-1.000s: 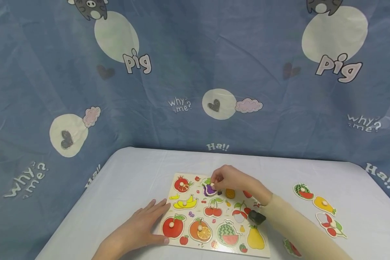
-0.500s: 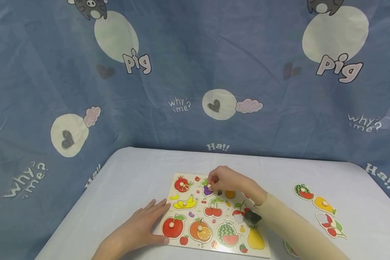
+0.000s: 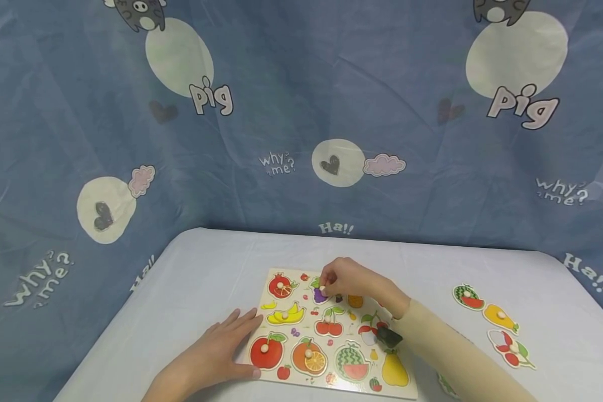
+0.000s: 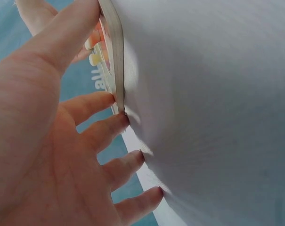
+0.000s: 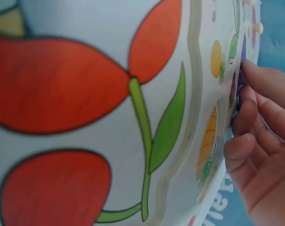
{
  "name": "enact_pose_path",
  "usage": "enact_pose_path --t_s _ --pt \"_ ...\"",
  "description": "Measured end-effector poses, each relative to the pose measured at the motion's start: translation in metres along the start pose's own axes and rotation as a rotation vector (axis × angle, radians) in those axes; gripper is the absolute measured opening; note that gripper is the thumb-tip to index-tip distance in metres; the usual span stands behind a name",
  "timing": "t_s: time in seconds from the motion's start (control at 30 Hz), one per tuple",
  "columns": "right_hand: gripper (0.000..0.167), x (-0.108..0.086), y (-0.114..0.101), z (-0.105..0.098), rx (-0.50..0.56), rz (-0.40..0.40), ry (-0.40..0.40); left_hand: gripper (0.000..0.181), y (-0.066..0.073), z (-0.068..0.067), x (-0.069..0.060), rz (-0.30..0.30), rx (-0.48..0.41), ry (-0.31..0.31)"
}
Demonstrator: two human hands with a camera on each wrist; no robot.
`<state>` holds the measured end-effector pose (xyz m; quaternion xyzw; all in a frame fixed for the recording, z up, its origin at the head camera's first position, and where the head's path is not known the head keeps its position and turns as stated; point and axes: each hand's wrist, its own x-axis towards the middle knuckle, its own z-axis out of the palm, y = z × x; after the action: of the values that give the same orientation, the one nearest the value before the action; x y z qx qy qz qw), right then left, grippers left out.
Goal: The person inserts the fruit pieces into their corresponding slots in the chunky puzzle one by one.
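Observation:
A fruit puzzle board [image 3: 349,388] with knobbed pieces lies flat on the table. My right hand [image 3: 354,277] pinches the grape piece [image 3: 319,296] by its pale knob, at the grape spot in the board's back row. In the right wrist view, thumb and fingertips meet close to the board's surface. My left hand [image 3: 216,352] lies along the board's left edge, fingers spread and touching its rim. Pomegranate [image 3: 280,286], banana [image 3: 286,316], cherry [image 3: 329,329], apple [image 3: 266,355] and orange [image 3: 304,357] pieces sit in the board.
Right of the board lie a loose watermelon piece [image 3: 469,304], a yellow pear-shaped piece [image 3: 499,317] and a red-and-white fruit piece [image 3: 510,349]. The right sleeve [image 3: 447,346] partly covers another piece [image 3: 447,385]. A patterned blue cloth [image 3: 281,111] hangs behind the white table.
My right hand has shifted slightly left with the grape piece, which now lies flatter at its spot. Over the last half second it barely moves. The left hand stays put.

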<state>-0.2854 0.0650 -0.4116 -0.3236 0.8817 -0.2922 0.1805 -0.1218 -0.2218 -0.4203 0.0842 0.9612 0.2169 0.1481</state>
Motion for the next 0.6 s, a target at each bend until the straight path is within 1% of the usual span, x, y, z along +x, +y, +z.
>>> enact_pose_path --t_s 0.17,0.33,0.6 --pt "0.005 -0.002 0.001 0.0 0.006 0.0 0.005 0.096 0.001 -0.001 0.0 -0.001 -0.002 -0.001" --pt "0.005 -0.005 0.002 0.0 0.009 -0.019 0.011 0.096 0.001 -0.001 0.0 -0.002 -0.004 -0.002" --pt "0.006 -0.013 0.001 -0.006 0.029 -0.043 0.05 0.096 0.0 -0.001 0.0 0.0 -0.008 -0.005"
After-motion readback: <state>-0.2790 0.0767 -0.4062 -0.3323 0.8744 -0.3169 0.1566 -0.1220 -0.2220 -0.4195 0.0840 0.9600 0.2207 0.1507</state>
